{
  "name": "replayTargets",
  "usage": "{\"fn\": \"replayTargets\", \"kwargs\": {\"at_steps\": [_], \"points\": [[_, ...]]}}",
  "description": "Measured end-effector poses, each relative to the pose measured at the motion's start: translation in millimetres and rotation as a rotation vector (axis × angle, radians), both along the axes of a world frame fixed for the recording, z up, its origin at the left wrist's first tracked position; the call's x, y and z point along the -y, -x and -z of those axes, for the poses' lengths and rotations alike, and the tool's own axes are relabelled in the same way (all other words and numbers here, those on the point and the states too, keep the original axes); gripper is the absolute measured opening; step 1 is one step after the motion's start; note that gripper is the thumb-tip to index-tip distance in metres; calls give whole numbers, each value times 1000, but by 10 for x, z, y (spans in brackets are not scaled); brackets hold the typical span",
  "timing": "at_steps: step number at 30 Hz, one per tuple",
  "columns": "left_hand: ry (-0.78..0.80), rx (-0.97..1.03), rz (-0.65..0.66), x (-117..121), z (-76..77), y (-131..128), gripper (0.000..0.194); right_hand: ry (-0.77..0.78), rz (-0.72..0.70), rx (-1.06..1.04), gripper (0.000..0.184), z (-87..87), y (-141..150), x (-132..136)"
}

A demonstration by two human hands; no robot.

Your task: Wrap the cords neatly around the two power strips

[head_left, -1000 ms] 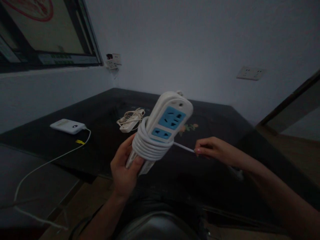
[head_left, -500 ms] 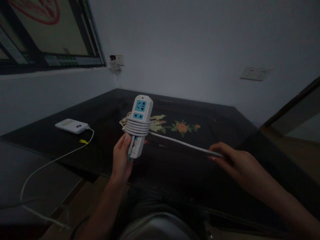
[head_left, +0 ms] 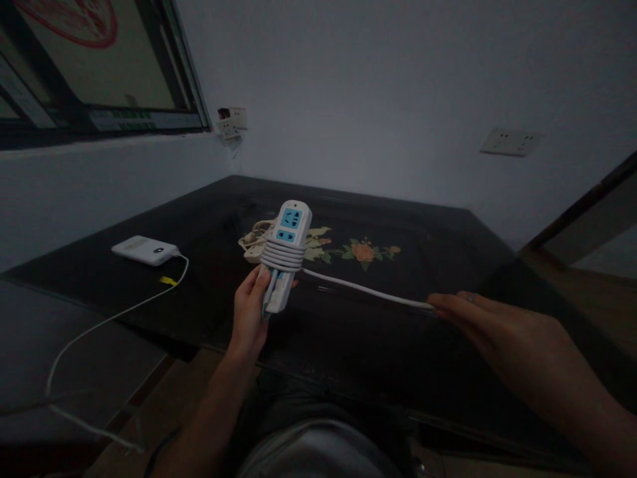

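Note:
A white power strip (head_left: 297,229) with blue socket faces is tilted in my left hand (head_left: 250,302), whose fingers and thumb grip its lower end. Several turns of its white cord (head_left: 282,255) wrap around the strip's middle. From those turns a length of the cord runs to the right over the table, nearly straight. Its far part is pinched in my right hand (head_left: 497,325); the cord past these fingers is hidden. Behind the strip, a bundle of pale cable (head_left: 256,240) lies on the table, partly covered by it.
The dark table (head_left: 378,352) bears a painted flower (head_left: 363,252). On its left lies a white power bank (head_left: 144,250) with a cable (head_left: 99,325) hanging over the edge and a yellow tag (head_left: 168,281). Wall sockets (head_left: 510,142) and a window (head_left: 124,60) are behind.
My left hand and the power strip have shifted slightly right, showing more of the cable bundle behind. My right hand has moved right and turned, its back now facing up, still pinching the cord.

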State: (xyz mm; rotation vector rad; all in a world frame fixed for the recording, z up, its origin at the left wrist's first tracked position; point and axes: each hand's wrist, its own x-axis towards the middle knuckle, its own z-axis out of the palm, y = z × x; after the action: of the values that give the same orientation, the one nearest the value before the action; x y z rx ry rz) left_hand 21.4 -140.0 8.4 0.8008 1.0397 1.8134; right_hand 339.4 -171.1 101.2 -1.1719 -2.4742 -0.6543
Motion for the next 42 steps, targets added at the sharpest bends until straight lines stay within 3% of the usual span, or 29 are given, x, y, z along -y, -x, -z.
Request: {"fn": "replayTargets", "kwargs": {"at_steps": [3,9,12,16,20,23,28,32,36,39,42], "points": [[-11,-51,-24,-13,8,-16,42,59,-18,6,44,-35,21,30],[-2,-263,-196,-48,75,11,51,473,-166,-83,30,-129,173,208],[-1,-425,-192,-10,29,-14,51,556,-228,-140,22,-164,215,298],[-1,-640,-73,67,-119,-125,47,519,-272,-151,23,-241,200,374],[-18,-883,111,130,-233,-277,42,417,-338,-113,19,-433,270,338],[-43,-1143,237,192,-257,-392,44,379,-314,-149,39,-641,413,213],[-169,-1445,455,352,-264,-520,48,587,-247,-215,38,-887,538,-158],[-344,-1593,551,489,-296,-524,52,755,-244,-233,37,-842,470,-486],[-431,-1626,540,584,-315,-515,50,922,-250,-220,31,-717,346,-714],[-586,-1650,528,625,-312,-522,52,1138,-259,-154,29,-630,279,-823],[-742,-1682,616,654,-315,-536,51,1369,-306,-56,28,-527,282,-887]]}}
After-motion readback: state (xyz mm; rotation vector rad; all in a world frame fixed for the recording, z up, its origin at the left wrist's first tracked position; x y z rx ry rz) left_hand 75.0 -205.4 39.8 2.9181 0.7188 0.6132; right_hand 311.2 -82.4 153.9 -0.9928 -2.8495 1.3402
